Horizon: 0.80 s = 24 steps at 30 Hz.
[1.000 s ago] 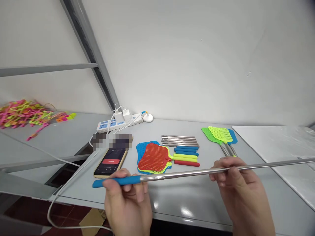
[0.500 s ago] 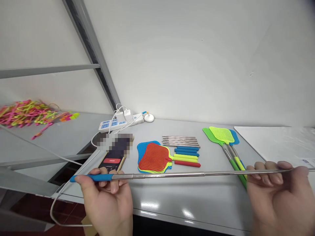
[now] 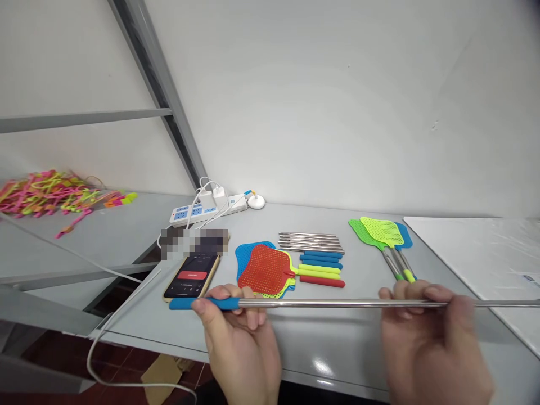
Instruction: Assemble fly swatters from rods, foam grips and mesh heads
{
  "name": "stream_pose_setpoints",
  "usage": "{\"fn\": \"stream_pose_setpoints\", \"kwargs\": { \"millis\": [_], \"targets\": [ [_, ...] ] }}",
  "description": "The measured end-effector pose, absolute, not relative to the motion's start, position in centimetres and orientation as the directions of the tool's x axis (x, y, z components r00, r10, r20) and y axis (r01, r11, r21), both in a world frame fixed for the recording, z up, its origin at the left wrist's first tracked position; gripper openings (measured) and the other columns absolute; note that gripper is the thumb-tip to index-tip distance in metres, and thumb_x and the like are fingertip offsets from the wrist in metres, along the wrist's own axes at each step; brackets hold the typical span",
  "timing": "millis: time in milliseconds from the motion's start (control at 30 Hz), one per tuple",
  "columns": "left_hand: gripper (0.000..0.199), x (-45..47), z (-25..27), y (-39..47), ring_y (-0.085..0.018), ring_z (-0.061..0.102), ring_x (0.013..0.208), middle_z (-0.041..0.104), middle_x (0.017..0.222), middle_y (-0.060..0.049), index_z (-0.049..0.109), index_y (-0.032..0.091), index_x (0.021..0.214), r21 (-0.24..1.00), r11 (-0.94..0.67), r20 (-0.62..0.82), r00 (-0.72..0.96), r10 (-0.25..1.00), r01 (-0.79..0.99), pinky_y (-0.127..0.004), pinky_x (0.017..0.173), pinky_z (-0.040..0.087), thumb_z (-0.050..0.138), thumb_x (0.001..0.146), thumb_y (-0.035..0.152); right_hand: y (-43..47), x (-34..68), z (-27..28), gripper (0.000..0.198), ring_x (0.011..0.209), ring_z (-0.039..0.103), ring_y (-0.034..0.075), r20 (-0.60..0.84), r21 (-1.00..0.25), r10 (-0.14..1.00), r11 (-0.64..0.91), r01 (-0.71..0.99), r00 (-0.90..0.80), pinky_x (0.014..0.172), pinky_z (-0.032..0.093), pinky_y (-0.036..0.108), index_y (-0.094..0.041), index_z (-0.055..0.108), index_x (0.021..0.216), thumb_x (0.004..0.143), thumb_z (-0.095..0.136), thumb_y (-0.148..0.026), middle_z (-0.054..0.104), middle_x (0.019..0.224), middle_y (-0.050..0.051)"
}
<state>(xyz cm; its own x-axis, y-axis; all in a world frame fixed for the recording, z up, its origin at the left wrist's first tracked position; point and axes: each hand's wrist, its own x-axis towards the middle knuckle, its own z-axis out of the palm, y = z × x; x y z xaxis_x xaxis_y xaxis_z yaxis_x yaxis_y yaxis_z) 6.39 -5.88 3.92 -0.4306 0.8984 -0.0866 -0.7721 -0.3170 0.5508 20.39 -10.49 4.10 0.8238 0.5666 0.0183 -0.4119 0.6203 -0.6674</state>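
A telescopic metal rod (image 3: 324,303) lies level across both hands, above the grey table's front part. My left hand (image 3: 242,340) is closed around its blue handle (image 3: 180,304), the thumb along the front. My right hand (image 3: 428,343) pinches the shiny tube farther right, where it continues past the picture's edge; the far tip is out of view. Behind the rod lie red, yellow and blue fly swatter heads (image 3: 265,270) in a stack. Beside them are several coloured handle grips (image 3: 319,270) and a row of metal rods (image 3: 311,242).
Swatters with rods attached (image 3: 382,232) lie behind my right hand, beside a white plastic-wrapped sheet (image 3: 472,253). At left are a phone (image 3: 189,275), a power strip (image 3: 206,211) with cables, a pile of pink and yellow pieces (image 3: 46,194) and a metal frame post (image 3: 162,90).
My left hand has moved right and my right hand left, bringing them closer together. The rod's handle end has shifted right, and less tube shows between the hands.
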Motion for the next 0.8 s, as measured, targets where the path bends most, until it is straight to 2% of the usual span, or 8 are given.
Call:
{"fn": "stream_pose_setpoints", "kwargs": {
  "millis": [100,333,467,600,700,800],
  "targets": [
    [0.033,7.5,4.0,-6.6,-0.007,0.032,0.046,0.04,0.069,0.005,0.056,0.021,0.081,0.547,-0.294,-0.089,-0.404,0.911,-0.784,-0.018,0.041,0.037,0.051,0.096,0.05,-10.5,18.9,3.6,0.023,0.063,0.044,0.012,0.016,-0.693,0.67,0.543,-0.475,0.743,0.068,0.046,0.031,-0.023,0.062,0.077,0.092,0.058,-0.039,0.046,0.075,-0.002],
    [0.031,6.7,3.6,-6.3,-0.007,0.036,0.044,0.044,0.066,0.005,0.059,0.021,0.085,0.606,-0.296,-0.025,-0.39,0.921,-0.738,-0.02,0.044,0.039,0.051,0.097,0.049,-10.0,20.4,2.3,0.02,0.065,0.046,0.012,0.003,-0.782,0.757,0.41,-0.471,0.654,0.065,0.044,0.027,-0.021,0.071,0.097,0.089,0.067,-0.039,0.048,0.071,-0.002],
    [0.027,5.5,3.2,-5.4,-0.006,0.035,0.042,0.045,0.065,0.006,0.061,0.021,0.089,0.62,-0.278,-0.045,-0.387,0.921,-0.734,-0.02,0.043,0.039,0.052,0.097,0.045,-9.9,22.5,3.3,0.03,0.056,0.035,0.009,-0.012,-0.679,0.821,0.413,-0.607,0.571,0.056,0.042,0.023,-0.021,0.067,0.099,0.083,0.071,-0.046,0.036,0.067,-0.006],
    [0.026,4.6,3.3,-4.6,-0.006,0.033,0.041,0.044,0.063,0.006,0.059,0.02,0.085,0.605,-0.282,-0.073,-0.405,0.912,-0.745,-0.019,0.041,0.037,0.05,0.099,0.041,-10.4,24.2,4.5,0.033,0.053,0.03,0.01,-0.089,-0.573,0.704,0.543,-0.614,0.705,0.05,0.038,0.023,-0.019,0.063,0.085,0.086,0.06,-0.052,0.03,0.063,-0.007],
    [0.028,3.7,3.5,-4.0,-0.007,0.031,0.041,0.044,0.061,0.006,0.057,0.02,0.083,0.598,-0.308,-0.076,-0.435,0.897,-0.74,-0.019,0.04,0.036,0.048,0.1,0.039,-10.6,25.1,4.9,0.03,0.05,0.03,0.01,-0.083,-0.573,0.564,0.647,-0.503,0.821,0.048,0.037,0.024,-0.02,0.054,0.071,0.093,0.051,-0.041,0.035,0.06,-0.005],
    [0.029,3.0,3.8,-3.5,-0.007,0.03,0.041,0.044,0.06,0.007,0.056,0.019,0.081,0.588,-0.323,-0.1,-0.462,0.881,-0.742,-0.018,0.04,0.036,0.046,0.101,0.037,-10.5,25.2,4.7,0.026,0.047,0.031,0.009,-0.008,-0.614,0.46,0.698,-0.367,0.888,0.047,0.037,0.024,-0.021,0.051,0.069,0.093,0.053,-0.032,0.039,0.059,-0.006]
  ]
}}
